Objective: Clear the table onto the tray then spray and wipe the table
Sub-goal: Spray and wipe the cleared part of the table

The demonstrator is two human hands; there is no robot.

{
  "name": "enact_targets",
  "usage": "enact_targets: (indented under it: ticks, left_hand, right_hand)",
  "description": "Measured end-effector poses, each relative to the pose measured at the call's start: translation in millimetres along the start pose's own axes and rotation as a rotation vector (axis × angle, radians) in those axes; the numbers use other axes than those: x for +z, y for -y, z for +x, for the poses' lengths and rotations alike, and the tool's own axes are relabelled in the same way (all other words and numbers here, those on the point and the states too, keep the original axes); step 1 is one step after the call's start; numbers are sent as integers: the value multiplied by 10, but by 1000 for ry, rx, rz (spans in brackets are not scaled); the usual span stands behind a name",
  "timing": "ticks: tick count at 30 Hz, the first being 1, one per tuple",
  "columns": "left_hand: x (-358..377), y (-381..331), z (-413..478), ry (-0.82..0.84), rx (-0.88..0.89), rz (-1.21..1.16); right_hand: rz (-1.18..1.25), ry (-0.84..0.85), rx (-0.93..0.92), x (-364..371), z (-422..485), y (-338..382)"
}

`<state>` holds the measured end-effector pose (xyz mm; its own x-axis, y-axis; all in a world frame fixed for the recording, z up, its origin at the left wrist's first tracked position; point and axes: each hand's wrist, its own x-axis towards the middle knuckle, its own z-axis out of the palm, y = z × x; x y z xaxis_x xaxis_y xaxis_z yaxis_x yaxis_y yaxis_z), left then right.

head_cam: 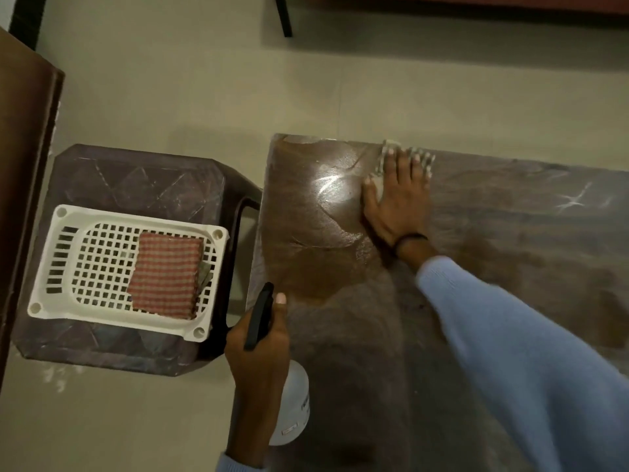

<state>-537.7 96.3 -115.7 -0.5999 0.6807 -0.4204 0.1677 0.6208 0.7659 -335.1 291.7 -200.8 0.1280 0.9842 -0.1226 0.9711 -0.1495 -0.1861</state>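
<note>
Our right hand (396,199) is spread flat to press the cloth (390,144) evenly at the wet table's (510,233) far-left corner, while our left hand (258,356) grips the spray bottle (294,403) at the near edge, ready to respray, w/ the tray (136,218) parked alongside.

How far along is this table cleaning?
Clearing looks done: the white tray on the stool holds a checked cloth, and the table carries nothing loose. It has been sprayed: a wet patch shines near its left end. In hand: the right hand presses a wiping cloth flat, while the left hand grips the spray bottle. Left: the duller, streaked right part.
</note>
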Motion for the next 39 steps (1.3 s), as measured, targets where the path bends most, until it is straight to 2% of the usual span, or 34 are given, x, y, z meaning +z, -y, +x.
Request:
enact_targets:
  ticks: [2,3,5,7,9,11,14,17,19,21,23,25,27,29,32,34,36,37,39]
  left_hand:
    - [37,31,7,-12,-22,6]
    - [58,43,14,-25,-33,10]
    - [83,45,39,-45,-65,19]
    - [85,33,50,-49,-89,46]
    - [85,23,57,-43,-89,73]
    - [79,1,41,-35,-85,68]
    - [74,-9,10,-33,-66,28]
    - [85,2,-26,-40,-74,1]
    - [95,17,-38,-53,-105,-6]
    - [94,19,-65,-69,-128,-3]
    - [68,21,-87,-106,-130,20]
    - [16,29,-95,-150,-139,35]
    - [-47,29,-112,-176,-158,33]
    - [-83,26,-131,-177,-172,34]
    - [-87,48,-198,-174,-142,38]
    - [-81,78,-246,-178,-147,26]
    - [-87,97,-301,-196,-183,20]
    - [-89,96,-333,-209,-204,18]
    - [-108,85,-398,-231,-227,8]
  right_hand:
    - [28,-29,5,70,134,368]
    - [52,-28,-72,108,81,546]
    - [61,21,-363,192,-278,793]
    - [46,122,-618,208,-784,741]
    - [20,178,-694,184,-1141,419]
    - [7,180,-601,130,-1202,-33]
    - [9,115,-351,9,-748,-467]
    - [21,27,-129,-20,-88,-152]
    - [60,18,-87,67,167,327]
    - [69,33,-242,160,125,797]
    - [42,64,-527,215,-222,1082]
    - [44,112,-793,241,-708,1046]
    - [43,205,-949,236,-1200,709]
    - [19,247,-940,181,-1403,212]
    - [-13,176,-690,80,-1016,-158]
    - [8,143,-478,24,-658,7]
    - [40,124,-369,66,-457,401]
    - [52,130,-381,105,-451,627]
    - [50,159,-529,199,-644,1000]
